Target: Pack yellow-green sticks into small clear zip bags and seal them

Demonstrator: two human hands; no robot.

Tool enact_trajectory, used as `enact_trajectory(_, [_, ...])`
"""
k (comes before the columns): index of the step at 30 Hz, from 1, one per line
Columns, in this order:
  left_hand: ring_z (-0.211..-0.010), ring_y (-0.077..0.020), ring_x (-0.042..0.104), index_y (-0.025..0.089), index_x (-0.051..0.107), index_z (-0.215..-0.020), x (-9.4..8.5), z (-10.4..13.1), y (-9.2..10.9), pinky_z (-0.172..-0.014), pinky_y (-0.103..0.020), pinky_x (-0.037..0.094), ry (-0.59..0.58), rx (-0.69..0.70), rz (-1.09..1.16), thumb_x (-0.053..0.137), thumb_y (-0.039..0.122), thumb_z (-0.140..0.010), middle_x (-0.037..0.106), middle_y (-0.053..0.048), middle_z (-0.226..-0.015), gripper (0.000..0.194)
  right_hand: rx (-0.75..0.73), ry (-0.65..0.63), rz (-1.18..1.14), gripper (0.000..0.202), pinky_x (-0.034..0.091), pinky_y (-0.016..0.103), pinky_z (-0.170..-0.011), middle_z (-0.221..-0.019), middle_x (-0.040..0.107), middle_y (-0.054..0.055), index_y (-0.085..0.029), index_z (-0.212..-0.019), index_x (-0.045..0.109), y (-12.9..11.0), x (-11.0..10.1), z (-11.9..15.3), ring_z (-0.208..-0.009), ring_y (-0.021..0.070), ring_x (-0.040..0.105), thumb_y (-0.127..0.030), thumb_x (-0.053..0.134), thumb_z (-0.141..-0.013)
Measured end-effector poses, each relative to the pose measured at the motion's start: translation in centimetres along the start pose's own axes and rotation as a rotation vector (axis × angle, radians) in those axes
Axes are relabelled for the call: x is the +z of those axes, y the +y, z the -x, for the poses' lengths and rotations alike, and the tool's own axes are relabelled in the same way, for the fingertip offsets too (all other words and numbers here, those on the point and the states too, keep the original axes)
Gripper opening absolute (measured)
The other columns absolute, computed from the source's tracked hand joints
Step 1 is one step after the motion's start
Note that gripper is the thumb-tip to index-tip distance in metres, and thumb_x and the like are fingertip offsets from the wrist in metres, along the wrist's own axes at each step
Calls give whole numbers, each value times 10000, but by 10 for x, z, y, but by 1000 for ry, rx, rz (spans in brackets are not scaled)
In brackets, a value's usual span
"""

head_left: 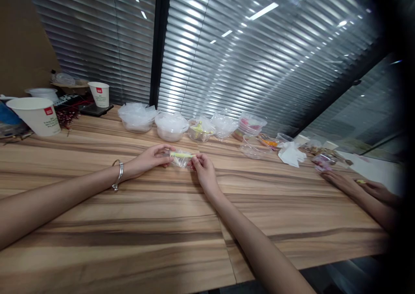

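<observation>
plastic bowls point(171, 126) behind pouch point(180, 158), nothing between.

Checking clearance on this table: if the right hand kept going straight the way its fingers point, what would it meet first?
Probably the small clear bag the right hand already pinches; beyond it, likely the lidded clear bowl, though depth is unclear.

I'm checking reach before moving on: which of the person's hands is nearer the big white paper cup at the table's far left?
Left. The left hand lies on the same side as the big white paper cup; the right hand lies farther right, past the small clear packet.
</observation>
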State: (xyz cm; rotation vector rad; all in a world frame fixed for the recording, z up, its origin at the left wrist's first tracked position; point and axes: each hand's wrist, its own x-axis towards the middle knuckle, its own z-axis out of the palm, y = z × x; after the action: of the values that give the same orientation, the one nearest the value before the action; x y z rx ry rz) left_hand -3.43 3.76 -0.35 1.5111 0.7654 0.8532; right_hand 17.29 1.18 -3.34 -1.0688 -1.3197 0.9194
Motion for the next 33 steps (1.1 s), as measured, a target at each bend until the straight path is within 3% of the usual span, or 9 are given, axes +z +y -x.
enact_trajectory(8, [-929,-177,590,177,544,-1116,0,1,0,-792,-309,481,-1,9,8,660,286,-731,599,-83,-1102,416,-103,-14,229,123,424,267,-638,-738,621,7,-225,-870,505,-6,0,5,-671,158,567,-338,459,-860])
enact_trajectory(20, [-903,-175,591,178,555,-1088,1,1,1,-802,-308,461,21,19,14,672,235,-698,622,-48,-985,411,-298,-115,345,102,420,309,-756,-850,601,45,-221,-892,540,-31,4,16,-813,192,561,-245,442,-874])
enact_trajectory(24, [-915,-174,587,175,557,-1092,1,2,2,-809,-305,456,12,15,12,668,241,-710,620,-52,-1004,403,-248,-111,309,104,430,307,-745,-833,611,41,-223,-901,541,-28,4,15,-795,189,567,-269,454,-869])
enact_trajectory(33, [-999,-199,570,175,559,-1098,0,1,1,-877,-338,442,-8,32,-1,685,273,-699,616,-63,-1077,430,22,-124,-35,153,454,256,-645,-682,623,-4,-212,-836,514,-9,5,6,-644,137,576,-353,555,-793])
